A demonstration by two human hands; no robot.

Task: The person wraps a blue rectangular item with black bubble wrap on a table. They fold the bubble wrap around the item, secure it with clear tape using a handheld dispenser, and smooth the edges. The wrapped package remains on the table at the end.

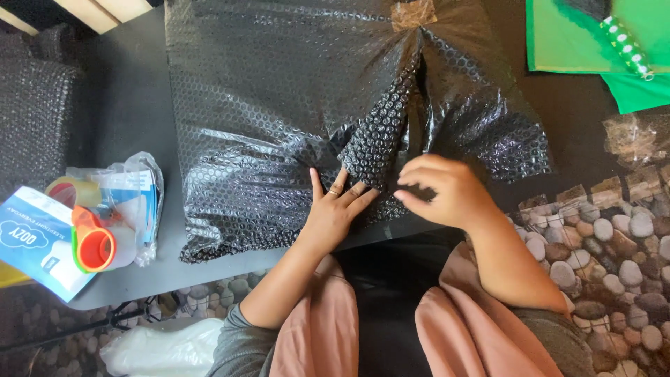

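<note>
Left hand flat on the black bubble-wrapped parcel, fingers spread, pressing the folded flap; right hand just beside it, fingers curled, pinching the wrap's edge. Parcel lies on the dark table — brown tape patch at its far edge. Orange tape dispenser off left.

The black bubble-wrapped parcel fills the middle of the dark grey table, leaving a bare strip along its left side. Further left, an orange tape dispenser among plastic-wrapped packets blocks the near corner; green paper crowds the far right
</note>
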